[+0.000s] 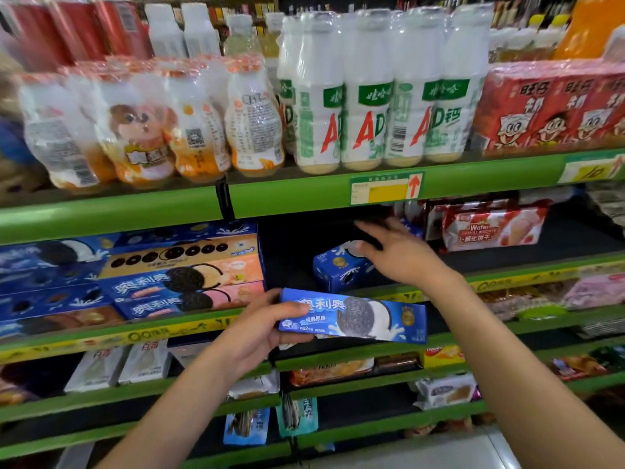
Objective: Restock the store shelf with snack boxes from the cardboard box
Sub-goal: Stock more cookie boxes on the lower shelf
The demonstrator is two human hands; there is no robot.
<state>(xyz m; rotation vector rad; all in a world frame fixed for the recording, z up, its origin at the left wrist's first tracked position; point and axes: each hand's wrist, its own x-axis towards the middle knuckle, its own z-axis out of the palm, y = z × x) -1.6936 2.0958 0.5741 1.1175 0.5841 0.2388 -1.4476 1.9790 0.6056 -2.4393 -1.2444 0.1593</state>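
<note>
Placing step: your left hand [257,330] grips a blue cookie box [353,319] before the shelf [507,265]; your right hand [399,255], fingers spread, touches the shelved box [341,269]. Next, slot yours alongside.

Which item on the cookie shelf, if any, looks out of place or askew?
The small blue cookie box under the right hand sits alone in the dark gap, turned at an angle, unlike the neatly stacked blue cookie boxes beside it.
</note>
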